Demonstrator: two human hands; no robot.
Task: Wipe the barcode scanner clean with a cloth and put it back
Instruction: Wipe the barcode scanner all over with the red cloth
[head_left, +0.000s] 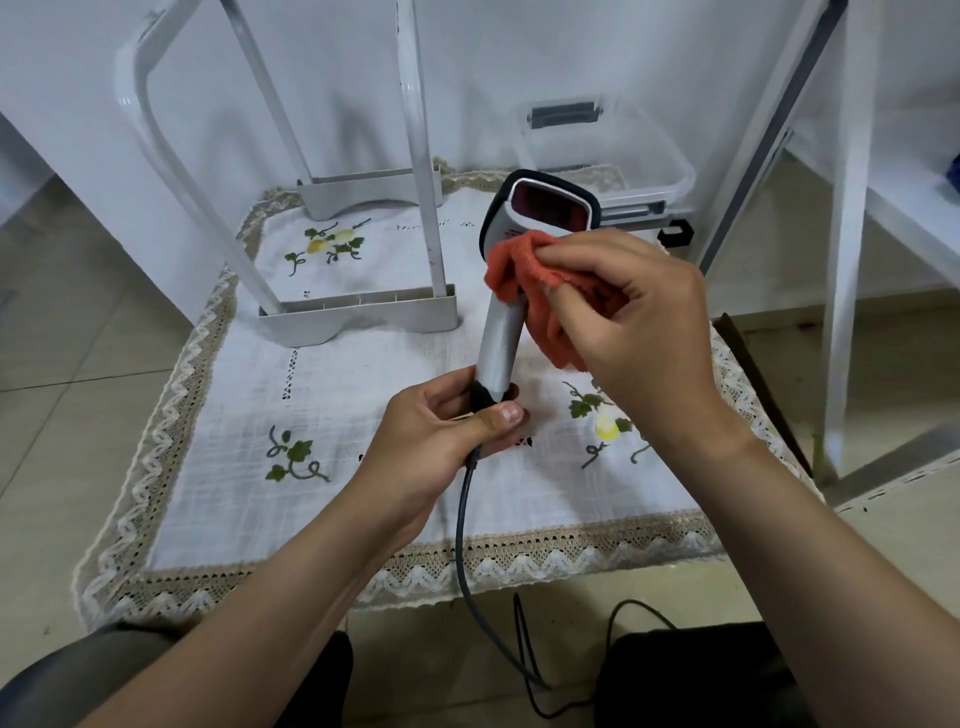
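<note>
Barcode scanner (498, 332): silver-grey handle, black-rimmed head, dark red window, upright. Left hand (441, 441) fingers grip black base; right hand (639, 322) fingers pinch orange cloth (524, 275) against neck.

The left hand (441, 431) grips the scanner (511, 291) upright by its base. The right hand (639, 312) presses an orange cloth (524, 280) against its neck.

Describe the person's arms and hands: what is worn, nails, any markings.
Both forearms are bare right down to the bottom edge of the picture; no sleeves show. The left hand and right hand wear no gloves, rings, watch or bracelets that I can see. The left thumbnail is short and unpainted. No tattoos or marks are visible. Dark trousers cover the knees below.
</note>
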